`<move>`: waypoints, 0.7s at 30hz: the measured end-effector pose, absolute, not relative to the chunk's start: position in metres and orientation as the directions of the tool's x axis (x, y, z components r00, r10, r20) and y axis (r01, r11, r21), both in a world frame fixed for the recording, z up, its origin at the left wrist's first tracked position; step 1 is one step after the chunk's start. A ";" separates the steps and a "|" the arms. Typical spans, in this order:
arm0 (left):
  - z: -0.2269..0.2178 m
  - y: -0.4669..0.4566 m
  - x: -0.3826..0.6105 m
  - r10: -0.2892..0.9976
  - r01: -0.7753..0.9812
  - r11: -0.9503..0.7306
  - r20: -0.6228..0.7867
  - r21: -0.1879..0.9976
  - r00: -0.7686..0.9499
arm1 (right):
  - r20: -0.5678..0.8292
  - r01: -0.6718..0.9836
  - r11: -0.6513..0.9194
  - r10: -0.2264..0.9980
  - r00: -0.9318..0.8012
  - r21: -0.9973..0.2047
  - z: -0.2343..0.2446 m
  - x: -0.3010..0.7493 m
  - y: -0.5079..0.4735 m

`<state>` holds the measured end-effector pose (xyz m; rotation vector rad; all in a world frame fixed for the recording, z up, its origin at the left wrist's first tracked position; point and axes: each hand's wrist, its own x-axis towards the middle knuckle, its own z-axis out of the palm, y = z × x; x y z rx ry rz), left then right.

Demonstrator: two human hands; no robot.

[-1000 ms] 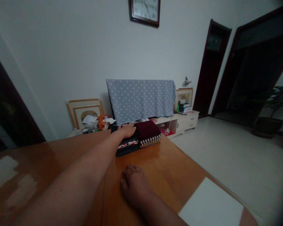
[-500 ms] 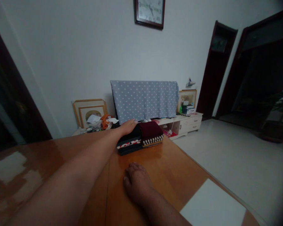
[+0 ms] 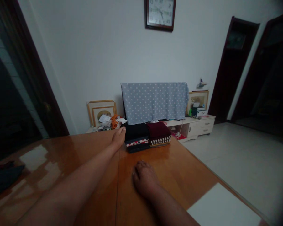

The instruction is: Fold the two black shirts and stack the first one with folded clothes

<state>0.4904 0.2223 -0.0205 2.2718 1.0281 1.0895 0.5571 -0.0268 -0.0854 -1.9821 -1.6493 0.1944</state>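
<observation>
Two folded piles of clothes lie side by side on the wooden table (image 3: 176, 175). A black garment (image 3: 136, 131) tops the left pile, with a red-and-white patterned layer lower down. On the right pile a maroon garment (image 3: 159, 129) lies over a black-and-white checked one. My left hand (image 3: 119, 137) is at the left side of the black pile, fingers stretched forward and holding nothing; whether it touches the cloth I cannot tell. Nearer to me, my right hand (image 3: 144, 177) rests palm down on the tabletop, fingers loosely bent and apart from the thumb, with nothing visible in it.
Dark folded cloth (image 3: 6, 175) lies at the table's left edge. A white sheet (image 3: 223, 207) is at the right front. Beyond stand a white low cabinet (image 3: 200, 128), a polka-dot cover (image 3: 155, 102) and framed pictures (image 3: 101, 110). A clock (image 3: 160, 14) hangs above.
My left hand has come off the top of the black pile and moved down to its left side. The view has turned left, bringing the dark cloth into sight. My right hand stays on the table.
</observation>
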 end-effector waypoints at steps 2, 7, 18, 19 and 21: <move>-0.027 0.219 0.490 0.758 0.434 -0.647 0.469 0.626 0.453 | 0.231 0.864 -0.097 0.943 0.238 -0.493 -0.085 0.557 -0.027; -0.030 0.210 0.483 0.760 0.403 -0.643 0.475 0.651 0.444 | 0.229 0.864 -0.099 0.944 0.239 -0.494 -0.086 0.556 -0.027; -0.039 0.141 0.382 0.893 0.354 -0.439 0.356 0.826 0.277 | 0.271 0.883 -0.074 0.937 0.221 -0.464 -0.089 0.557 -0.026; -0.040 0.133 0.369 0.905 0.365 -0.414 0.336 0.834 0.260 | 0.276 0.885 -0.071 0.936 0.218 -0.460 -0.089 0.557 -0.026; -0.041 0.118 0.340 0.927 0.375 -0.364 0.294 0.853 0.231 | 0.277 0.889 -0.066 0.938 0.210 -0.453 -0.090 0.557 -0.027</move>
